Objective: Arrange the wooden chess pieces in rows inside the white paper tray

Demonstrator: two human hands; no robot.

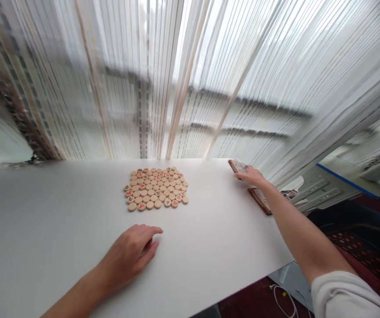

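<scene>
A cluster of round wooden xiangqi pieces (156,187) lies flat on the white table, packed side by side. Some show red or black characters, and many have plain faces up. My left hand (132,247) rests on the table just in front of the cluster, with its index finger and thumb apart and nothing between them. At the table's far right, my right hand (252,176) grips the near end of a flat brown-edged box (235,166) with a pale, marked top. Its fingertips are partly hidden. Close to my right forearm lies a second brown-edged flat piece (258,201), partly covered by the arm.
A sheer striped curtain (163,79) hangs along the table's back edge. Right of the white table (209,247) are a pale panel with a blue edge (345,179), a dark red patterned chair (358,251) and a white cable (280,300) lower down.
</scene>
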